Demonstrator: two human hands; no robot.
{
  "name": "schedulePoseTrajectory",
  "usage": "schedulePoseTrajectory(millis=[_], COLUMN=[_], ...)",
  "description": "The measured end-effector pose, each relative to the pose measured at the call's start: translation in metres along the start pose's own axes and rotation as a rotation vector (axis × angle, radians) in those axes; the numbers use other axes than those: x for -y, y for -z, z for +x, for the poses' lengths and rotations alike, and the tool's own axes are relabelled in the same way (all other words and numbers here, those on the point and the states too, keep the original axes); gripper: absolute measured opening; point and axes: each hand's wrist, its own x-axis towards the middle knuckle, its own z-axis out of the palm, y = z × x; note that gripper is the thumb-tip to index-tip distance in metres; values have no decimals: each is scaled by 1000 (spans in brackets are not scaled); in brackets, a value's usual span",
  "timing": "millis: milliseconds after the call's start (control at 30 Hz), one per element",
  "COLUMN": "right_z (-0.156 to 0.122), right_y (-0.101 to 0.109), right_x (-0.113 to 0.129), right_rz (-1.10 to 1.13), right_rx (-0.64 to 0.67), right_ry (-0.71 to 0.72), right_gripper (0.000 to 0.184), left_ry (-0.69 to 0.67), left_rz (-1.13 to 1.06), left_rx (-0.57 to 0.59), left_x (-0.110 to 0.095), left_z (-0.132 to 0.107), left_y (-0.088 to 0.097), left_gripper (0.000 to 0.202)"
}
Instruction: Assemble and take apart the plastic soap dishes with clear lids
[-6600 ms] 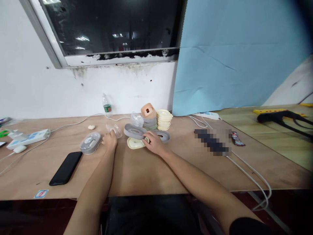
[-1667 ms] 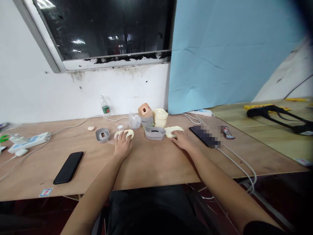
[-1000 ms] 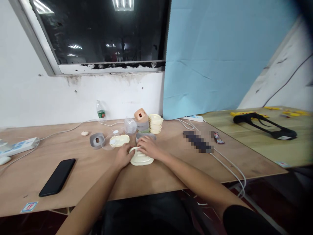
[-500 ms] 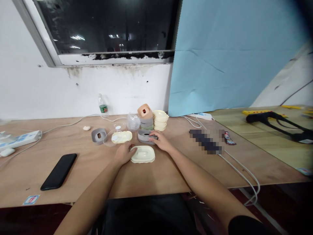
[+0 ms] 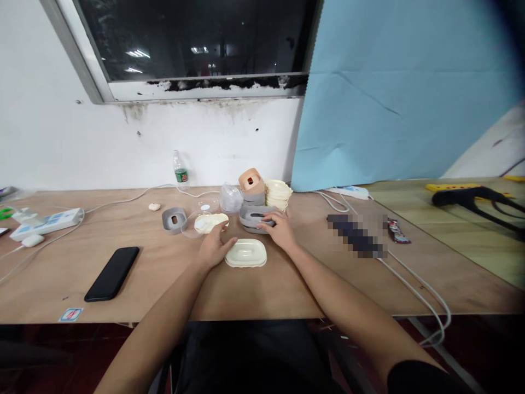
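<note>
My right hand (image 5: 279, 231) has its fingers hooked over the near right edge of a grey plastic box (image 5: 251, 220), an oval shape with a dark slot. The box hides the lower part of the stack behind it. Just in front of it on the table lies a cream oval tray (image 5: 246, 254) with a raised rim. Beside its left end is my left hand (image 5: 214, 247), thumb and index spread, nothing between them. Whether the thumb touches the tray I cannot tell. The left index tip is close to a second cream tray (image 5: 211, 223), partly overlapped by a clear film piece (image 5: 189, 227).
An orange box (image 5: 251, 181) tops a stack beside piled cream trays (image 5: 278, 191) and a clear bag (image 5: 231, 198). Left are another grey box (image 5: 174, 220), a phone (image 5: 112, 273) and a power strip (image 5: 51, 223). A bottle (image 5: 179, 169) stands by the wall; cables (image 5: 414, 282) lie right.
The view has shifted, moving the scene rightward and slightly up. The grey box under my right hand has come up in front of the stack. My left hand's fingers have spread away from the near tray.
</note>
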Motion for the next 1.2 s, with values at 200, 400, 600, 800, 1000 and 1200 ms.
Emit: schedulePoseTrajectory(millis=[200, 400, 600, 800, 1000, 1200], right_z=[-3, -26, -20, -13, -17, -17], right_y=[15, 13, 20, 22, 10, 10], right_x=[10, 46, 60, 53, 41, 37], right_rz=[167, 318, 89, -170, -195, -158], right_rx=[-201, 92, 225, 490, 613, 633], right_ry=[-5, 13, 67, -38, -31, 11], right_gripper=[31, 59, 50, 44, 25, 23], left_ry=[-132, -457, 1, 35, 78, 29], left_rz=[26, 138, 188, 241, 272, 323], left_rx=[-99, -127, -113, 155, 280, 122], left_x=[-8, -20, -23, -18, -15, -15], left_z=[-2, -9, -10, -2, -6, -3], left_y=[5, 21, 25, 13, 6, 15], left_gripper=[69, 50, 59, 38, 35, 36])
